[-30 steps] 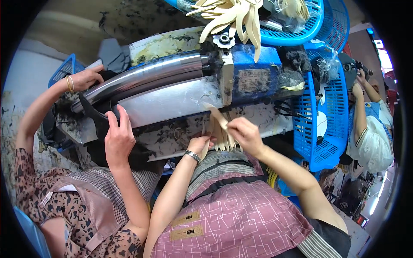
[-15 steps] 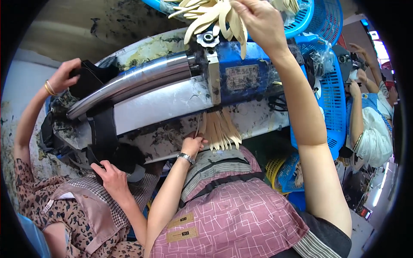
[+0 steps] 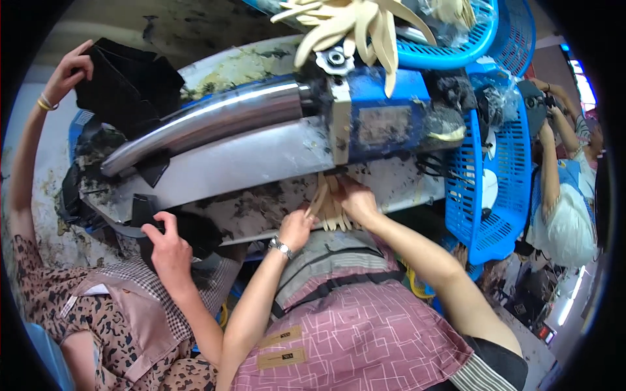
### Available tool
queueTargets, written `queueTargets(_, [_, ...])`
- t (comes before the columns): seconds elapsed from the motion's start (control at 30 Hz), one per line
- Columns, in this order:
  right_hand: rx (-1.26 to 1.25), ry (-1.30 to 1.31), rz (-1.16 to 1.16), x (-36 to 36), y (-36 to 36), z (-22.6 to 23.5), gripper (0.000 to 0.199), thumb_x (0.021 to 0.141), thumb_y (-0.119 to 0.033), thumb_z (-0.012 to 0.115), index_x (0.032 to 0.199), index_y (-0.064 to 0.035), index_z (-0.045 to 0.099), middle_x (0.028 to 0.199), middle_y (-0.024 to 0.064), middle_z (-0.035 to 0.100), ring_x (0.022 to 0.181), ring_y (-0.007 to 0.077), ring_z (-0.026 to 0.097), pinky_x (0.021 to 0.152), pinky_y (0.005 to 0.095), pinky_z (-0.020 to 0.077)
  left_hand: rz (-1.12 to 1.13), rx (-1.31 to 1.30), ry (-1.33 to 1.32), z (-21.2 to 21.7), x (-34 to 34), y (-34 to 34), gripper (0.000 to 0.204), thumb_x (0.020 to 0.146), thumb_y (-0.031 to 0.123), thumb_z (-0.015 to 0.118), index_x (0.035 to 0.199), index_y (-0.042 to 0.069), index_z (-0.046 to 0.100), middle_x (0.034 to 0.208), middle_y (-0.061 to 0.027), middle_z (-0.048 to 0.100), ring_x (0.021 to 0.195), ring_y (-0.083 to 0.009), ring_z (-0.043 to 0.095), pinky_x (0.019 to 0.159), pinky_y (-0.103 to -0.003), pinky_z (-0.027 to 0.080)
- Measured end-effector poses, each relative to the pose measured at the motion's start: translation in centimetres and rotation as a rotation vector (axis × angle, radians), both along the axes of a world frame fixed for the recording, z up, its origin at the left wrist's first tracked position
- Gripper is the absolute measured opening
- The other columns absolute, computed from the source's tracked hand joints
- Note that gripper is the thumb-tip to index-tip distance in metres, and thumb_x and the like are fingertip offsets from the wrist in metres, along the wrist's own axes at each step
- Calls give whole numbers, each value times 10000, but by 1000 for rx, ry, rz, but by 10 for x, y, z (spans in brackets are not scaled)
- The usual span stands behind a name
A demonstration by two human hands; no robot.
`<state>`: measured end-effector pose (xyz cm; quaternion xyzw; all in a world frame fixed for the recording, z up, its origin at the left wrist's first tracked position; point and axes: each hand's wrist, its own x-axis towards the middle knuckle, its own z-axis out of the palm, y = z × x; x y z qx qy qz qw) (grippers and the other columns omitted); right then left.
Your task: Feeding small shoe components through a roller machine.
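Observation:
Beige curved strips (image 3: 334, 218) hang as a bunch at the machine's front edge, just above my apron. My left hand (image 3: 297, 229) is closed at the bunch's left side, its fingers pinching a strip. My right hand (image 3: 358, 201) is closed round the upper right part of the same bunch, with its fingertips partly hidden. More loose beige strips (image 3: 365, 29) lie piled on top of the machine, some drooping over its front. The roller machine (image 3: 385, 124) has a blue housing and a white knob (image 3: 335, 60).
A co-worker at my left handles black sheet pieces (image 3: 127, 81) by the shiny metal rollers (image 3: 215, 120). Blue plastic baskets (image 3: 456, 169) stand at the right and far side. Other people (image 3: 564, 215) work at the far right.
My right hand has come down from the upper strip pile to the bunch beside my left hand. The co-worker has lifted a black piece off the rollers to the left.

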<state>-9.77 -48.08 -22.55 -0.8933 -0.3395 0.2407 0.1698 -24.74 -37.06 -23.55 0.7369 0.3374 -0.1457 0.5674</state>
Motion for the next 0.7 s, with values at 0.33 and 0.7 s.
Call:
queueTargets(0.33, [70,3,1,-20,0,43,229,715,-259,553,783,-42,581,709,171,578,686,351,560,616,430,447,381,-36,-135,5,15,-30,187,797,143,528,837,-36,567,636,-57,584,597,-97,539,550,-259,441])
queueTargets(0.7, [433,783,-143,-19,-8,58,231,778,-206,585,897,-9,584,691,39,564,614,91,502,574,232,425,431,-459,-340,53,-17,-5,206,827,117,506,983,-7,554,866,-40,606,747,-72,538,669,-225,437])
